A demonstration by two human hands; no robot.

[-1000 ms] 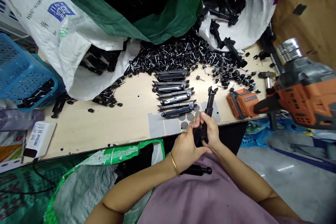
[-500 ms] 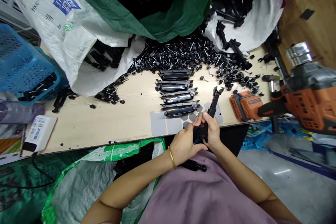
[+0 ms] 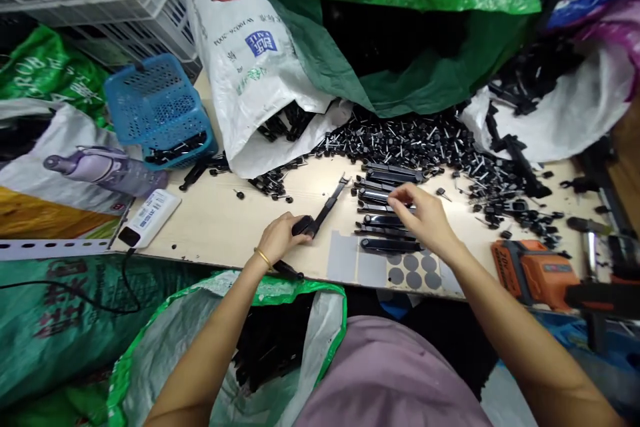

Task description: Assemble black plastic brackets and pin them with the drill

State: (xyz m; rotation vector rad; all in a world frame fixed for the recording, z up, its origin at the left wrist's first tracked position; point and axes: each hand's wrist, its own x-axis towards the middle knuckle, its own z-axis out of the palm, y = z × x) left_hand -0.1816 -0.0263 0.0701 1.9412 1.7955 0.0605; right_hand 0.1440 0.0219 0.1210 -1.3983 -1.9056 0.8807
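Note:
Left of the row, my left hand (image 3: 279, 240) is closed round the lower end of a long black plastic part (image 3: 327, 208). Its slim forked end points up and to the right, away from me. More black tips show below that hand, but I cannot tell whether they belong to the same part. My right hand (image 3: 425, 217) hovers over the stacked row of black plastic bars (image 3: 387, 245), thumb and fingers slightly apart at the bars' right side. Nothing shows in its grasp. The hand hides some of the bars' right ends.
Loose black-headed pins (image 3: 410, 143) heap behind the row. An orange battery (image 3: 535, 273) of a power tool stands at right. On the left are a blue basket (image 3: 155, 90), a purple bottle (image 3: 113, 170) and a white box (image 3: 153, 217). A green-rimmed sack (image 3: 125, 353) hangs open below the table edge.
My hands have parted. The left hand has carried the black part leftward over the table; the right has let go and moved to the row. The view has shifted left.

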